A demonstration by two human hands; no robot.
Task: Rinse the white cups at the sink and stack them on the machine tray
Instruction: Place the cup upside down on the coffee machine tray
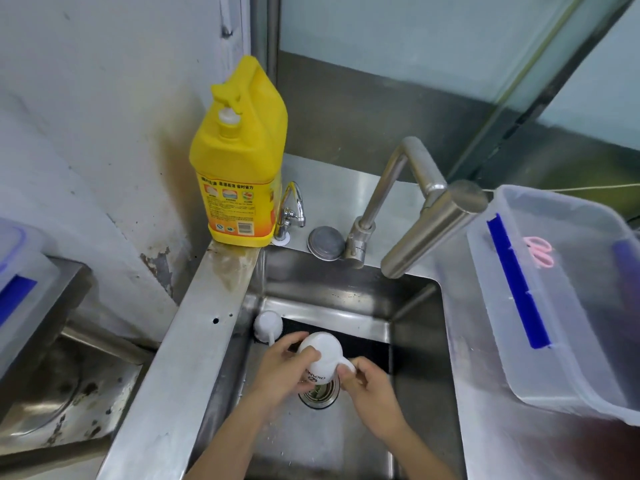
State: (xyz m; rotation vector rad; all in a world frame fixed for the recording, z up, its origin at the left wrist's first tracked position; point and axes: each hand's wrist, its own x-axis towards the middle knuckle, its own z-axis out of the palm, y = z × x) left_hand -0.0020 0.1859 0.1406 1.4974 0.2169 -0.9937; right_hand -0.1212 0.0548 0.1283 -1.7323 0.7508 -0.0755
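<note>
- Two hands on one white cup (320, 355) over the sink (415, 341) drain: I see left hand (287, 370) gripping body, right hand (369, 388) pinching handle.
- Second cup (267, 323) upturned at basin's left wall.

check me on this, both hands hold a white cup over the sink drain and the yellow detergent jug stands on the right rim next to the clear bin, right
Not quite. The yellow detergent jug stands at the sink's back left corner, by the wall, not on the right rim; the clear bin sits across the basin on the right. The rest holds: in the head view the left hand and right hand hold a white cup over the sink drain.
</note>
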